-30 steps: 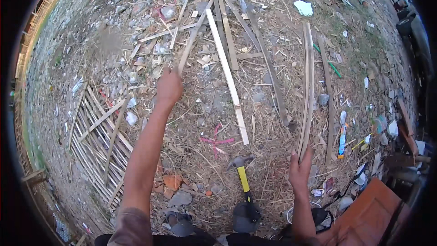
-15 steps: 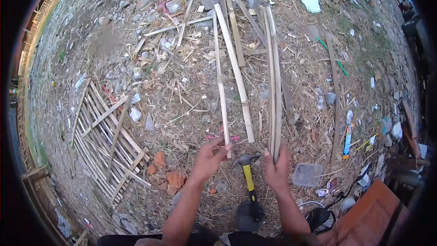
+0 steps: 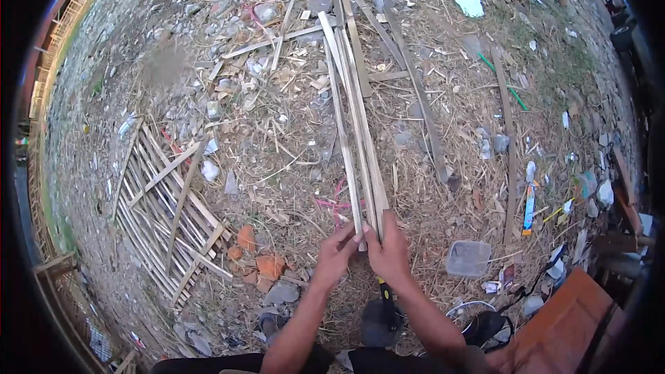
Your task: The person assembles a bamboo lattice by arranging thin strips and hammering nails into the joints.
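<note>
My left hand pinches the lower end of a thin wooden strip. Right beside it, my right hand is closed around the near ends of a bundle of longer wooden strips. The strips point away from me, and both hands nearly touch at the near ends. Below my right hand shows the black and yellow handle of a hammer; its head is hidden behind the hand. Pink string lies on the ground just left of the held strips.
A slatted wooden panel lies at left, near broken orange bricks. More loose strips lie ahead. At right are a clear plastic container, a green stick and a brown wooden board. Stones and litter cover the ground.
My right hand has moved left with its bundle, bringing it against the strip in my left hand. The left hand has shifted slightly right and nearer. The hammer's head has become covered.
</note>
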`<move>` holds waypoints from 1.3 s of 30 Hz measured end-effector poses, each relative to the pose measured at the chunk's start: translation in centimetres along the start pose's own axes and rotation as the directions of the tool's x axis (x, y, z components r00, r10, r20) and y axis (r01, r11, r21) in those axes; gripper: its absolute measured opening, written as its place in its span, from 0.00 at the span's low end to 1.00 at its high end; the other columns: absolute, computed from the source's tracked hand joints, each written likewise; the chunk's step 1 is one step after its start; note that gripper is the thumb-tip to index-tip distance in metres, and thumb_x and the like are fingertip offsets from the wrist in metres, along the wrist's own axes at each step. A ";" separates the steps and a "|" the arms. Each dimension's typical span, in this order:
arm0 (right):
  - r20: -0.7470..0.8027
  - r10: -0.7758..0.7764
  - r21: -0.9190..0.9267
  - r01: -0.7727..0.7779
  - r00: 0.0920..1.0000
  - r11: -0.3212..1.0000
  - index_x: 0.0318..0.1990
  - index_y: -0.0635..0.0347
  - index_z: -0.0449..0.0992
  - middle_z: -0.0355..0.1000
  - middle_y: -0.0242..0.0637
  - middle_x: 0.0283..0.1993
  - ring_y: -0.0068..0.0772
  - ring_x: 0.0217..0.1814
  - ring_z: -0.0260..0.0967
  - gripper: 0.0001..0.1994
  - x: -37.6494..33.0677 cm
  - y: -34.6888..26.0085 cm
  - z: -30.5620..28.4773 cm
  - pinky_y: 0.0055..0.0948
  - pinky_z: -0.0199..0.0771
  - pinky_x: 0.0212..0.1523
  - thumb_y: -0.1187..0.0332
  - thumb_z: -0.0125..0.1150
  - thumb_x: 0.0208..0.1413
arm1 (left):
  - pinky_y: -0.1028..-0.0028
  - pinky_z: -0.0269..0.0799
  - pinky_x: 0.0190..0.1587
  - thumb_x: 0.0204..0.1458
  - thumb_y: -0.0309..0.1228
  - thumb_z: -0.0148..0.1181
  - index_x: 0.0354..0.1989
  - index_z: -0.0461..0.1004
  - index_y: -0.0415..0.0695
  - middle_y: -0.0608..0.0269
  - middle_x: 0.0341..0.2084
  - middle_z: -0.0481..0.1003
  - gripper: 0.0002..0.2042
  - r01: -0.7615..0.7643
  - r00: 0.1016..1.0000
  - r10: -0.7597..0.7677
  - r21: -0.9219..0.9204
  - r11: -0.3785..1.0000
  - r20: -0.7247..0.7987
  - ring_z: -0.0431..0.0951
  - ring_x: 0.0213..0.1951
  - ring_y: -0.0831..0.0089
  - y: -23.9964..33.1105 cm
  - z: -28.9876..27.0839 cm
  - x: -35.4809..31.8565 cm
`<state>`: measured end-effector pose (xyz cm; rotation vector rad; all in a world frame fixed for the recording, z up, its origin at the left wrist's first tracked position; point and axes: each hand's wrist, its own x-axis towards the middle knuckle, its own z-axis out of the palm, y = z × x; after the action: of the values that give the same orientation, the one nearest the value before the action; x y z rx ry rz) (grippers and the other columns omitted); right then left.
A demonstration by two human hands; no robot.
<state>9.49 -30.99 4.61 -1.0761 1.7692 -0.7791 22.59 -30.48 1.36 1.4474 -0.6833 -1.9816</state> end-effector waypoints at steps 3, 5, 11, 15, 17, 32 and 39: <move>0.004 -0.035 0.013 0.035 0.999 0.999 0.46 0.64 0.65 0.71 0.56 0.31 0.63 0.35 0.71 0.13 -1.1 1.4 0.8 0.49 0.68 0.33 0.67 0.55 0.59 | 0.84 0.65 0.32 0.60 0.27 0.54 0.59 0.69 0.41 0.74 0.36 0.74 0.18 -0.021 0.998 0.020 -0.036 0.999 -0.055 0.69 0.32 0.87 -0.9 0.7 -1.4; 0.012 -0.022 0.026 0.022 1.000 0.999 0.48 0.64 0.65 0.71 0.56 0.33 0.61 0.36 0.71 0.13 -2.2 1.5 0.9 0.48 0.69 0.33 0.68 0.55 0.59 | 0.84 0.65 0.34 0.59 0.25 0.54 0.60 0.68 0.39 0.72 0.38 0.74 0.19 -0.012 0.996 0.004 -0.089 0.996 -0.092 0.69 0.34 0.86 -1.3 1.1 -2.7; 0.091 -0.006 0.257 -0.018 0.996 0.966 0.51 0.65 0.65 0.72 0.43 0.34 0.37 0.31 0.72 0.15 -3.6 2.9 1.4 0.35 0.72 0.33 0.69 0.54 0.59 | 0.82 0.67 0.35 0.58 0.23 0.55 0.55 0.71 0.36 0.66 0.42 0.72 0.16 -0.219 0.966 0.234 0.129 0.967 -0.114 0.71 0.35 0.83 -3.4 0.4 -4.2; 0.078 -0.024 0.365 -0.006 0.997 0.931 0.51 0.64 0.66 0.72 0.34 0.35 0.19 0.29 0.67 0.14 -3.6 3.5 2.0 0.25 0.70 0.30 0.71 0.55 0.60 | 0.81 0.68 0.35 0.58 0.23 0.55 0.53 0.72 0.34 0.66 0.40 0.71 0.14 -0.168 0.977 0.179 0.103 0.980 -0.112 0.72 0.35 0.81 -2.4 0.2 -4.3; 0.084 -0.026 0.457 -0.015 0.996 0.889 0.51 0.63 0.66 0.72 0.34 0.36 0.18 0.30 0.67 0.14 -3.3 3.1 2.1 0.22 0.70 0.30 0.71 0.56 0.59 | 0.80 0.69 0.35 0.58 0.22 0.55 0.51 0.73 0.34 0.66 0.39 0.71 0.13 -0.247 0.958 0.265 0.160 0.956 -0.106 0.72 0.35 0.80 -1.9 0.2 -4.1; 0.172 -0.284 0.636 0.113 0.943 0.763 0.58 0.66 0.66 0.74 0.38 0.45 0.24 0.43 0.72 0.24 0.4 -2.4 2.4 0.26 0.73 0.45 0.72 0.64 0.54 | 0.69 0.70 0.50 0.52 0.34 0.63 0.52 0.73 0.39 0.56 0.47 0.73 0.20 -0.506 0.828 0.537 0.632 0.587 0.164 0.74 0.46 0.68 10.2 -6.5 -3.7; 0.299 -0.524 0.329 0.430 0.797 0.841 0.58 0.62 0.65 0.74 0.51 0.44 0.44 0.44 0.75 0.25 -0.3 -3.6 5.6 0.35 0.73 0.45 0.70 0.65 0.52 | 0.67 0.77 0.42 0.43 0.44 0.72 0.66 0.52 0.36 0.54 0.42 0.73 0.46 -0.823 0.563 0.818 -0.010 0.568 0.119 0.78 0.41 0.66 26.5 -2.0 -7.6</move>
<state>15.89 -32.56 5.54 -1.4203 1.0416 -0.9876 30.49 -43.65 24.33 0.7653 -1.1993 -1.2763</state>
